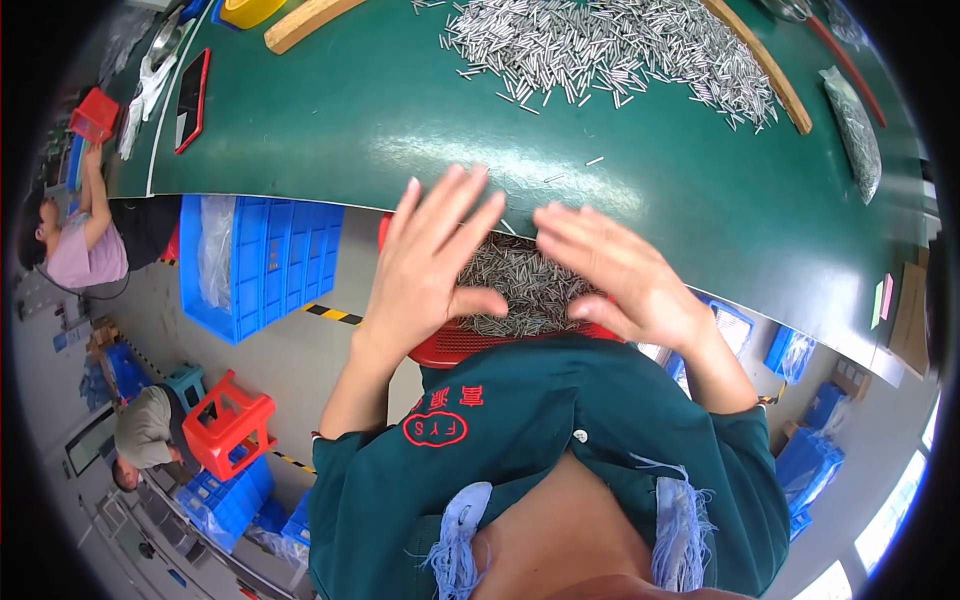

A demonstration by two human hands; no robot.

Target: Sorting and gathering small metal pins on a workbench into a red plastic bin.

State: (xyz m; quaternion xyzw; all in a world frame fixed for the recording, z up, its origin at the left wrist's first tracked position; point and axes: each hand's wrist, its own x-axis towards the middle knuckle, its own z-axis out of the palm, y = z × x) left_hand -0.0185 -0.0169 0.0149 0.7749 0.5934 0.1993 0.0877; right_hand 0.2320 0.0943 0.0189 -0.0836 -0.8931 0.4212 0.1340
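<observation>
My left hand (432, 262) and my right hand (625, 272) are held apart over the near edge of the green table (330, 135). Both are open, fingers stretched forward, with nothing in them. Just below them, against my body, sits a red plastic basket (450, 347) filled with short metal pins (525, 290). The fingertips reach over the table's edge, where a loose pin lies between the hands. Farther back on the table spreads a large pile of shiny metal pins (600, 50), with a single pin (595, 161) nearer to me.
Wooden bars (310, 22) flank the pile, one (765, 72) on its right. A red-edged phone (193, 100) lies at left, a filled plastic bag (855, 135) at right. Below the table stands a blue crate (285, 260). A red stool (230, 425) and two people are at left.
</observation>
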